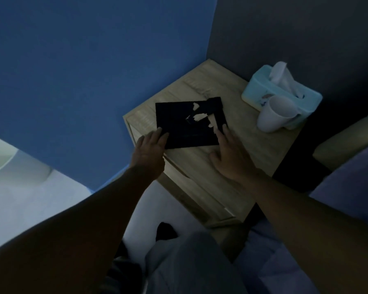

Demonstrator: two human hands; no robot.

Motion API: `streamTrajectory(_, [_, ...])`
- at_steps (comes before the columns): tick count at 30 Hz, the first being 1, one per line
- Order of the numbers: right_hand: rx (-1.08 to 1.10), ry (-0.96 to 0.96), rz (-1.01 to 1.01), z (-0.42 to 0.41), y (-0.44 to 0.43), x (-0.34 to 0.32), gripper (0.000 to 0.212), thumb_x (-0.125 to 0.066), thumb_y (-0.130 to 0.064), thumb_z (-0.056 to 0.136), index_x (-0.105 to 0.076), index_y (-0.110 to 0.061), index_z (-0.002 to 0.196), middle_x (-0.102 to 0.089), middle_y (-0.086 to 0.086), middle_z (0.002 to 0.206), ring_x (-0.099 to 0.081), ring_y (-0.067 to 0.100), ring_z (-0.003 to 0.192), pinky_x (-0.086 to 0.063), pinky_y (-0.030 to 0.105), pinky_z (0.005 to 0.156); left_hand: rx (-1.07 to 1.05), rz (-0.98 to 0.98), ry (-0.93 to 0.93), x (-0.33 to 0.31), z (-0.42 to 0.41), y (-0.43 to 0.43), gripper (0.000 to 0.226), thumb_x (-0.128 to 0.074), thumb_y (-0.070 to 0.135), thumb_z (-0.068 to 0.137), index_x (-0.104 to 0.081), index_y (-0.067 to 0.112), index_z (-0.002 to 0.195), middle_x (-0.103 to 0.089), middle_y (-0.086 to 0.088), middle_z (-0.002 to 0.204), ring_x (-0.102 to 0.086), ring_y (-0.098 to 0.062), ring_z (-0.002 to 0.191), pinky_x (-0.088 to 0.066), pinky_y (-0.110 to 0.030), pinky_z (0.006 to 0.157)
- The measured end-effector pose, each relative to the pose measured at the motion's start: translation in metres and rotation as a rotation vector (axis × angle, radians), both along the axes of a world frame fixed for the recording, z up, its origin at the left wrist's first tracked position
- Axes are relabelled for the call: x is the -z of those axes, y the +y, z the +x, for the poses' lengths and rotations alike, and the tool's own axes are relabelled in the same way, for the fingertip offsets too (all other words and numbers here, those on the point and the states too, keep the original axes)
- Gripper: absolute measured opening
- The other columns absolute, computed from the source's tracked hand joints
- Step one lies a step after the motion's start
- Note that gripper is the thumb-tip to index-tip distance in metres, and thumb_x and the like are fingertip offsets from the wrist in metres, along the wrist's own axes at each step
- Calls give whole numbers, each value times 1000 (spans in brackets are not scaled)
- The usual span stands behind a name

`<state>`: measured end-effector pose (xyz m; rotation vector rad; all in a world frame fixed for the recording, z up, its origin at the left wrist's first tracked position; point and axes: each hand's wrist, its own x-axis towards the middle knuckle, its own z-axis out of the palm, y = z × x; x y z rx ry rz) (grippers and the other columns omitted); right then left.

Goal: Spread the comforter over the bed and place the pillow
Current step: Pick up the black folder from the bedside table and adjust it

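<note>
A flat black rectangular object (187, 126) lies on a wooden nightstand (202, 172). My left hand (150, 150) rests at the object's left lower edge, fingers spread and touching it. Flat on the nightstand top lies my right hand (229, 155), its fingertips at the object's right edge. A pale purple comforter (348, 187) shows at the right edge and lower right. No pillow is clearly in view.
A light blue tissue box (283, 90) and a white cup (274, 114) stand at the nightstand's far right corner. A blue wall (83, 71) is to the left, a dark wall behind. White floor (30, 204) lies lower left, and my grey-trousered legs (189, 266) are below.
</note>
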<state>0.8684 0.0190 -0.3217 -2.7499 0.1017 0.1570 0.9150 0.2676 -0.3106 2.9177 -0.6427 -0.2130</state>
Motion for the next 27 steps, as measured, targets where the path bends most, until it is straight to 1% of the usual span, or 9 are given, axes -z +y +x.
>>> streamTrajectory(4, [20, -22, 88, -6, -9, 4, 73, -45, -46, 101, -8, -26, 160, 0, -2, 169, 0, 19, 155, -17, 44, 124, 144, 69, -249, 5, 5, 4, 62, -77, 6, 75, -57, 15, 133, -61, -13, 126, -55, -32, 120, -34, -51, 113])
streamTrajectory(8, [62, -60, 156, -10, -8, 7, 69, -46, -54, 99, -22, -26, 158, -11, -2, 168, -8, 22, 154, -22, 48, 123, 391, 104, -428, -8, 15, 22, 49, -72, -9, 62, -74, 13, 106, -69, -10, 95, -65, -34, 98, -40, -54, 108])
streamTrajectory(10, [72, -62, 163, -13, -5, 6, 67, -46, -55, 99, -24, -28, 157, -13, -1, 168, -11, 23, 154, -24, 48, 121, 445, 102, -471, -15, 18, 28, 45, -68, -11, 61, -75, 13, 99, -70, -11, 90, -67, -34, 94, -41, -57, 107])
streamTrajectory(13, [64, -74, 114, -18, 1, 4, 65, -46, -55, 99, -28, -28, 156, -15, 2, 167, -13, 24, 153, -26, 44, 119, 404, 107, -383, -24, 17, 25, 51, -74, -8, 69, -70, 14, 115, -67, -14, 117, -62, -35, 114, -39, -55, 110])
streamTrajectory(16, [67, -130, 129, -22, 4, 5, 57, -53, -47, 99, -45, -23, 150, -27, 8, 163, -21, 27, 149, -29, 43, 118, 278, 139, -111, -24, 7, 16, 68, -56, 1, 92, -33, 19, 153, -21, -10, 163, -20, -29, 151, -12, -41, 122])
streamTrajectory(18, [67, -182, 135, -25, 3, 8, 49, -59, -40, 98, -56, -18, 141, -38, 14, 156, -30, 30, 144, -32, 41, 116, 232, 140, 58, -26, 0, 10, 73, -50, 4, 95, -18, 22, 157, -7, -6, 166, -6, -25, 153, -6, -36, 123])
streamTrajectory(21, [71, -220, 116, -29, 2, 11, 43, -64, -34, 97, -63, -14, 134, -47, 19, 148, -38, 33, 137, -33, 35, 109, 214, 79, 154, -21, -9, 7, 88, -65, 15, 89, -12, 21, 158, -3, -6, 166, -5, -24, 153, -15, -34, 121])
streamTrajectory(25, [47, -250, 76, -38, 2, 11, 44, -66, -37, 94, -65, -15, 132, -52, 19, 142, -43, 34, 132, -47, 46, 103, 193, 46, 80, -15, -14, 8, 72, -52, 3, 94, -19, 17, 157, -17, -8, 164, -20, -26, 150, -25, -33, 118])
streamTrajectory(27, [43, -233, 63, -45, 3, 9, 50, -66, -43, 93, -62, -18, 135, -49, 14, 145, -41, 29, 134, -48, 44, 101, 226, 61, 31, -13, -14, 11, 64, -47, 4, 97, -23, 17, 156, -22, -9, 163, -24, -26, 148, -25, -35, 118])
